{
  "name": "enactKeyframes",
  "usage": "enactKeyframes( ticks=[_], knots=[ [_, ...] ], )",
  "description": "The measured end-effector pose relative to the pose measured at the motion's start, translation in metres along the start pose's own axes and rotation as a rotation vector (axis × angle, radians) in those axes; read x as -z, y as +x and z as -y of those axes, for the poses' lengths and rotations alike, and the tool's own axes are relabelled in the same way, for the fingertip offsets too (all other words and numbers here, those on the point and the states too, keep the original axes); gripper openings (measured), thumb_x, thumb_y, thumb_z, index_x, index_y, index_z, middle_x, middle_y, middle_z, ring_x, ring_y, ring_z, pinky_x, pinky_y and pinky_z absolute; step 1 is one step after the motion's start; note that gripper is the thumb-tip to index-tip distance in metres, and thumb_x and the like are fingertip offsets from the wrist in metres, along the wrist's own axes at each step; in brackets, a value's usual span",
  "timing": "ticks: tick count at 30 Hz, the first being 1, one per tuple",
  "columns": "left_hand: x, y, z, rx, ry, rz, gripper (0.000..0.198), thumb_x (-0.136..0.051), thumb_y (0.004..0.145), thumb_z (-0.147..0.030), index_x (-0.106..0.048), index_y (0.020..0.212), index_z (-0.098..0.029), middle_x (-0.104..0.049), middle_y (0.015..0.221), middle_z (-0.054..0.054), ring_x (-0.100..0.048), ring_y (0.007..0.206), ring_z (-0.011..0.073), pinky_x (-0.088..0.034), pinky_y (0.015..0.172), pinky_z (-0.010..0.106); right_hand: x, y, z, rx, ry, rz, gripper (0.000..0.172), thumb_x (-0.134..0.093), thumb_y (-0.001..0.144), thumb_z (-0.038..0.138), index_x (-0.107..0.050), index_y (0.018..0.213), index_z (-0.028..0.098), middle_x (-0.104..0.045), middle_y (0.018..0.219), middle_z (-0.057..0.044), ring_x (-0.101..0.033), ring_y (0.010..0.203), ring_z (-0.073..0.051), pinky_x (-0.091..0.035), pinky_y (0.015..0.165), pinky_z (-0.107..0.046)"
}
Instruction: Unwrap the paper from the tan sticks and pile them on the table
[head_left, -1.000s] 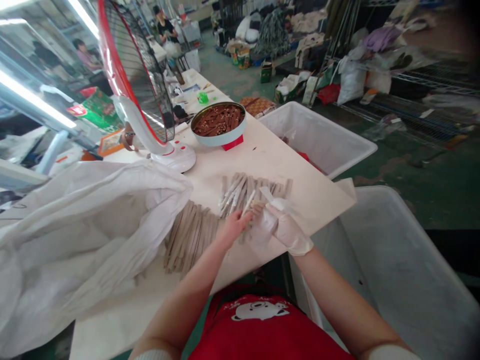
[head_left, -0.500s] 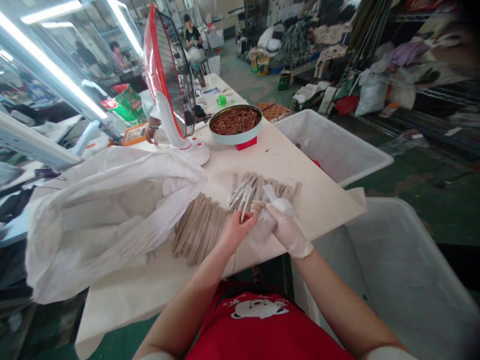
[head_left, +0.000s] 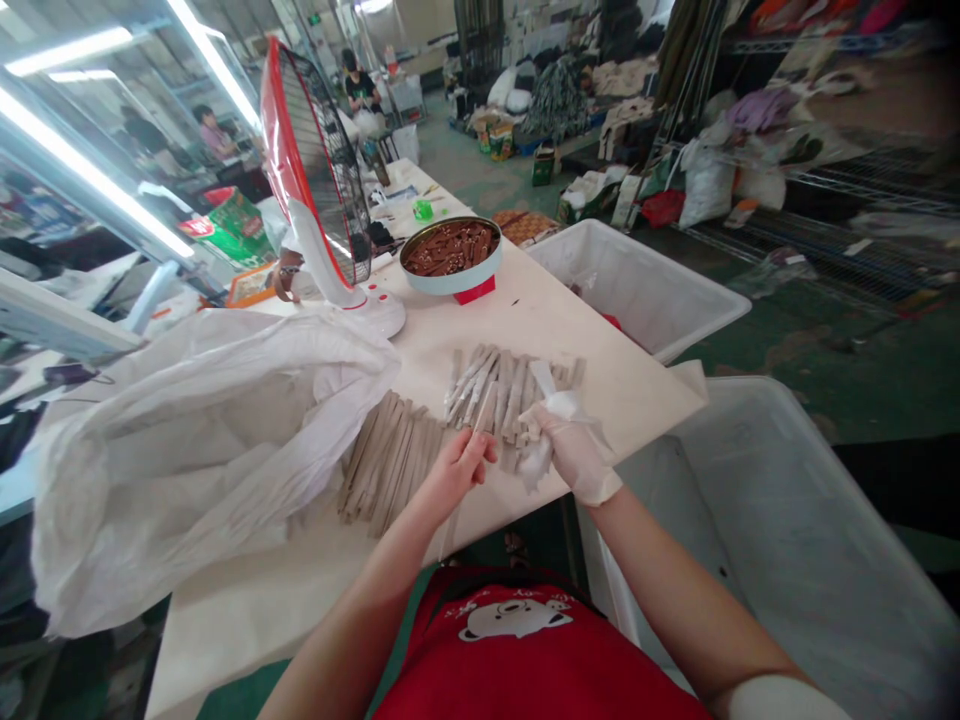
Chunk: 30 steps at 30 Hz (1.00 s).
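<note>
Left hand (head_left: 459,468) pinches a slim grey strip (head_left: 486,404), long axis pointing forward; right hand (head_left: 574,450), alongside, clutches crumpled white sheeting (head_left: 534,466).

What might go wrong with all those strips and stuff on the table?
The round tin sits on a red block that looks narrower, so a bump might tip out its brown strips.
The beige strips lie right beside the white sack; tugging the sack might mess up their row.
The gloved right hand holds a crumpled white wad close to the far pile, so it could perhaps knock some loose.
</note>
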<state>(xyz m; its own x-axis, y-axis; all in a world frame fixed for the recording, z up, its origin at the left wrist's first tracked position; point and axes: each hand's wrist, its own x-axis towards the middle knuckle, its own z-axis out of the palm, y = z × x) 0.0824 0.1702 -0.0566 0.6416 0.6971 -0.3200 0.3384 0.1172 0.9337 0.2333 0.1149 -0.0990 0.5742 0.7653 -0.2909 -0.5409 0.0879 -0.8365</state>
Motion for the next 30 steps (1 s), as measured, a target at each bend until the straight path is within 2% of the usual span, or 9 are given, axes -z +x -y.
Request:
enactKeyframes(
  ticks=[3, 6, 8, 10, 13, 15, 21, 26, 30],
  knots=[
    [0.005, -0.015, 0.004, 0.003, 0.108, 0.005, 0.043, -0.038, 0.084, -0.054, -0.059, 0.083, -0.016, -0.051, 0.064, -0.002, -0.04, 0.05, 0.0081, -0.029, 0.047, 0.021, 0.002, 0.005, 0.002, -0.047, 0.061, 0.026, 0.036, -0.073, 0.064, 0.048, -0.055, 0.055, 0.019, -0.051, 0.049, 0.004, -0.045, 0.043, -0.009, -0.04, 0.045, -0.024],
    [0.006, -0.024, 0.007, -0.08, 0.316, -0.107, 0.035, -0.043, 0.085, -0.046, -0.059, 0.078, -0.017, -0.052, 0.062, -0.002, -0.046, 0.057, 0.0112, -0.033, 0.054, 0.023, -0.001, 0.006, 0.004, -0.072, 0.123, 0.148, 0.041, -0.071, 0.066, 0.051, -0.048, 0.052, 0.02, -0.042, 0.045, 0.006, -0.039, 0.039, -0.007, -0.036, 0.039, -0.022],
    [0.007, -0.027, 0.006, -0.135, 0.43, -0.185, 0.029, -0.046, 0.085, -0.043, -0.061, 0.082, -0.018, -0.057, 0.068, 0.0, -0.05, 0.064, 0.0138, -0.034, 0.058, 0.024, -0.006, 0.006, 0.004, -0.077, 0.148, 0.165, 0.039, -0.071, 0.066, 0.049, -0.048, 0.053, 0.02, -0.043, 0.045, 0.007, -0.037, 0.038, -0.006, -0.035, 0.037, -0.021],
    [0.008, -0.028, 0.003, -0.17, 0.512, -0.236, 0.027, -0.047, 0.085, -0.041, -0.062, 0.085, -0.019, -0.061, 0.073, 0.002, -0.053, 0.07, 0.0159, -0.035, 0.062, 0.024, -0.01, 0.005, 0.005, -0.064, 0.134, 0.091, 0.035, -0.073, 0.065, 0.047, -0.051, 0.058, 0.02, -0.046, 0.047, 0.007, -0.038, 0.037, -0.006, -0.036, 0.036, -0.021],
    [0.01, -0.027, 0.001, -0.18, 0.595, -0.27, 0.024, -0.048, 0.085, -0.038, -0.063, 0.084, -0.019, -0.063, 0.076, 0.003, -0.055, 0.073, 0.0174, -0.034, 0.064, 0.025, -0.016, 0.005, 0.004, 0.003, 0.02, -0.08, 0.031, -0.073, 0.064, 0.046, -0.059, 0.07, 0.019, -0.056, 0.054, 0.004, -0.049, 0.043, -0.009, -0.04, 0.038, -0.023],
    [0.01, -0.025, 0.002, -0.168, 0.627, -0.276, 0.024, -0.047, 0.086, -0.037, -0.063, 0.083, -0.019, -0.063, 0.076, 0.004, -0.055, 0.072, 0.0175, -0.034, 0.064, 0.026, -0.018, 0.003, 0.001, 0.059, -0.04, -0.126, 0.03, -0.073, 0.064, 0.045, -0.061, 0.073, 0.019, -0.061, 0.059, 0.002, -0.056, 0.051, -0.012, -0.043, 0.042, -0.024],
    [0.014, -0.013, 0.011, -0.124, 0.504, -0.194, 0.027, -0.047, 0.085, -0.041, -0.06, 0.081, -0.018, -0.061, 0.069, 0.001, -0.054, 0.065, 0.015, -0.035, 0.059, 0.025, -0.018, -0.008, -0.016, 0.133, -0.053, 0.004, 0.027, -0.079, 0.058, 0.03, -0.063, 0.079, 0.024, -0.069, 0.077, 0.0, -0.064, 0.077, -0.018, -0.052, 0.06, -0.028],
    [0.027, -0.017, 0.03, 0.066, 0.258, 0.119, 0.023, -0.046, 0.083, -0.041, -0.053, 0.078, -0.019, -0.055, 0.06, -0.003, -0.05, 0.051, 0.0102, -0.038, 0.051, 0.021, -0.007, -0.007, -0.018, -0.017, -0.027, 0.033, 0.026, -0.078, 0.061, 0.034, -0.063, 0.08, 0.022, -0.068, 0.071, -0.001, -0.064, 0.068, -0.018, -0.052, 0.057, -0.029],
    [0.028, -0.019, 0.029, 0.051, 0.243, 0.051, 0.026, -0.043, 0.084, -0.041, -0.048, 0.07, -0.02, -0.045, 0.052, -0.006, -0.041, 0.044, 0.0078, -0.032, 0.044, 0.019, -0.013, -0.012, -0.027, -0.093, -0.031, 0.142, 0.031, -0.077, 0.062, 0.04, -0.065, 0.082, 0.02, -0.068, 0.069, 0.0, -0.063, 0.066, -0.017, -0.052, 0.059, -0.029]
  ],
)
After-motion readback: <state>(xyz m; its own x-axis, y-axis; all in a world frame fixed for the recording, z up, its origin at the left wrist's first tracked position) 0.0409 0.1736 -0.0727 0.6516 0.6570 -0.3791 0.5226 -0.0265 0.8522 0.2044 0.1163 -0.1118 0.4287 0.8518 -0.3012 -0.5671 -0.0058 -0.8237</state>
